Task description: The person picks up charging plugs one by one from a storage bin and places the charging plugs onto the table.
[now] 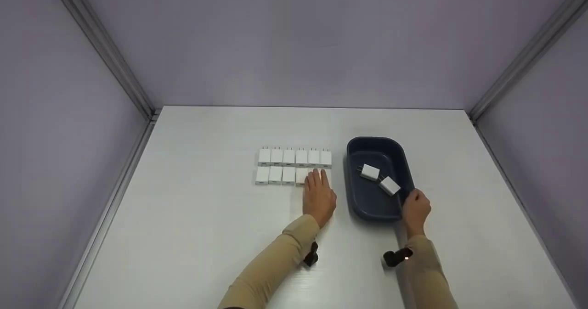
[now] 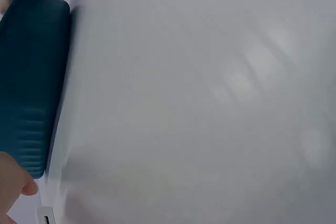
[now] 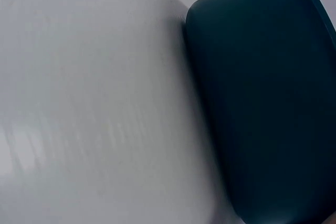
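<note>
White plug chargers stand in two rows on the table, the back row [image 1: 289, 156] with prongs pointing away. My left hand [image 1: 319, 201] lies over the right end of the front row [image 1: 275, 176], straight fingers touching chargers there and partly hiding them. Part of this hand [image 2: 11, 184] shows in the left wrist view, near a charger [image 2: 45, 215]. To the right is a dark blue plastic basin [image 1: 367, 211], with two loose chargers [image 1: 370, 172] inside. My right hand [image 1: 416, 210] grips the basin's near right rim. In the right wrist view the basin's side [image 3: 262, 103] hides most of that hand.
The white table [image 1: 193, 235] runs back to a pale wall [image 1: 294, 42], with side panels at left and right framed by metal rails [image 1: 105, 47]. A dark wrist camera [image 1: 396, 257] sits at the right sleeve, another [image 1: 311, 255] at the left.
</note>
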Demonstrator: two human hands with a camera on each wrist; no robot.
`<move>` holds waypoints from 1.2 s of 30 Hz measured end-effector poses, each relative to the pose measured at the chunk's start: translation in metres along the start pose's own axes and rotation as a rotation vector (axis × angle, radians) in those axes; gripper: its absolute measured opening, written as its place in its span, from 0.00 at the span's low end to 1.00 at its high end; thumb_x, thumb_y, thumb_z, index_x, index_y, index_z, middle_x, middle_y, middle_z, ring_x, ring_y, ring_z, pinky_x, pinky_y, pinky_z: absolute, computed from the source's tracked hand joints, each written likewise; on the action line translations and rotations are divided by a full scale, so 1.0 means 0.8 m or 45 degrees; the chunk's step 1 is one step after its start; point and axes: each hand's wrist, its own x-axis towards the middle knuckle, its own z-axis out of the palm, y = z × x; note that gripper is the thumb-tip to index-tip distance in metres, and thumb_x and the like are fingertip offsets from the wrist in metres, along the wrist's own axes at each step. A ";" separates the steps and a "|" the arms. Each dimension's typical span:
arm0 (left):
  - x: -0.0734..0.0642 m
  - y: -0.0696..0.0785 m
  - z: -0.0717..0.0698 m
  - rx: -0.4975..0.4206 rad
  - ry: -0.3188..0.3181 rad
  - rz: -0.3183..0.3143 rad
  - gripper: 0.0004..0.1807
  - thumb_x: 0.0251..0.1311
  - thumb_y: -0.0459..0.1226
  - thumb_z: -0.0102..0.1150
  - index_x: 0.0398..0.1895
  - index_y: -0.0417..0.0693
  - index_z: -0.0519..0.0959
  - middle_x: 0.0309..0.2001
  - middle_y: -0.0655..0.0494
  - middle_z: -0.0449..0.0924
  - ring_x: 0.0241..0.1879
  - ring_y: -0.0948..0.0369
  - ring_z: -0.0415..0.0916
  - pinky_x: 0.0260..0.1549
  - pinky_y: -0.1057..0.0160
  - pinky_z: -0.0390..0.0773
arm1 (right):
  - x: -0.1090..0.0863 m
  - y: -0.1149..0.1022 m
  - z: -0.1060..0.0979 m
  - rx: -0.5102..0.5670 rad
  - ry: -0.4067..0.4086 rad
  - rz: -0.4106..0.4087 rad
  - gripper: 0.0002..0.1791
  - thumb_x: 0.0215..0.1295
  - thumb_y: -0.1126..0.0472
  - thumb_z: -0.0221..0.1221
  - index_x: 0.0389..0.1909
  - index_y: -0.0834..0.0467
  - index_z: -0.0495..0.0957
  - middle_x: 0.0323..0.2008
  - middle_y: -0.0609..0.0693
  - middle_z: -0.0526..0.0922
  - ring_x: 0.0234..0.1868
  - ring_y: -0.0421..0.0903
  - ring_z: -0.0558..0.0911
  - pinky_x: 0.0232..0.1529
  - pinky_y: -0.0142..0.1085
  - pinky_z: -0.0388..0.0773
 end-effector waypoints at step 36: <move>0.020 0.117 -0.004 -0.557 0.142 0.393 0.11 0.62 0.29 0.54 0.47 0.39 0.78 0.46 0.48 0.80 0.48 0.56 0.80 0.51 0.67 0.80 | -0.001 0.002 -0.006 0.009 0.033 0.013 0.19 0.71 0.60 0.38 0.16 0.54 0.56 0.14 0.42 0.56 0.19 0.40 0.57 0.25 0.34 0.56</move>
